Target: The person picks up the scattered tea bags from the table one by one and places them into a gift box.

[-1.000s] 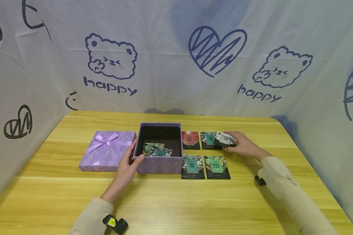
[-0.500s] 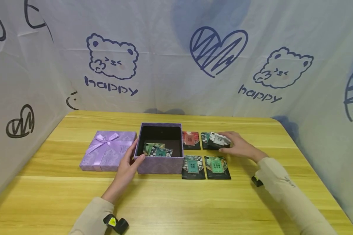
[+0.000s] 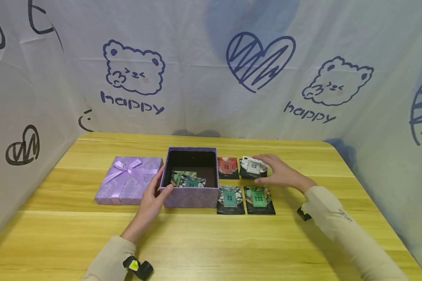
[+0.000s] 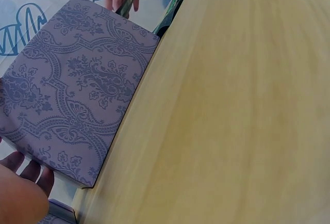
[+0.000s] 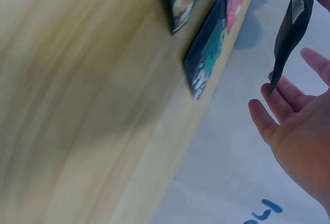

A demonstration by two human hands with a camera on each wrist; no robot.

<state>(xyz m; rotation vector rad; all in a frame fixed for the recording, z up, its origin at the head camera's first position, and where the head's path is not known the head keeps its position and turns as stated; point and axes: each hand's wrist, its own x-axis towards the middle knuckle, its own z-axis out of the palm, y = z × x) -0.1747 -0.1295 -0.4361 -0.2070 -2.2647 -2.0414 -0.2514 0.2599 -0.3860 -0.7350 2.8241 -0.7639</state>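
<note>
My left hand (image 3: 151, 199) holds the left front corner of a lidless purple gift box (image 3: 191, 198), thumb at the front rim. Two or more tea sachets (image 3: 193, 181) lie inside it. In the right wrist view, my right hand (image 5: 299, 115) holds a tea sachet (image 5: 294, 28) by its edges, its dark back showing. From the head view this white-and-black sachet (image 3: 254, 167) hides most of the teal sachet (image 5: 209, 53) beneath it. Around it on the table lie a red sachet (image 3: 227, 168), a teal floral sachet (image 3: 230, 200) and a green sachet (image 3: 259, 199).
The purple lid (image 3: 128, 181) with its ribbon bow lies left of the box, close to my left hand. Everything rests on a wooden table (image 3: 211, 242). A white cloth (image 3: 197, 97) with drawings hangs behind and at both sides.
My right hand has moved left with the white-and-black sachet, which now covers most of the teal sachet at the back right. My left hand stays on the box.
</note>
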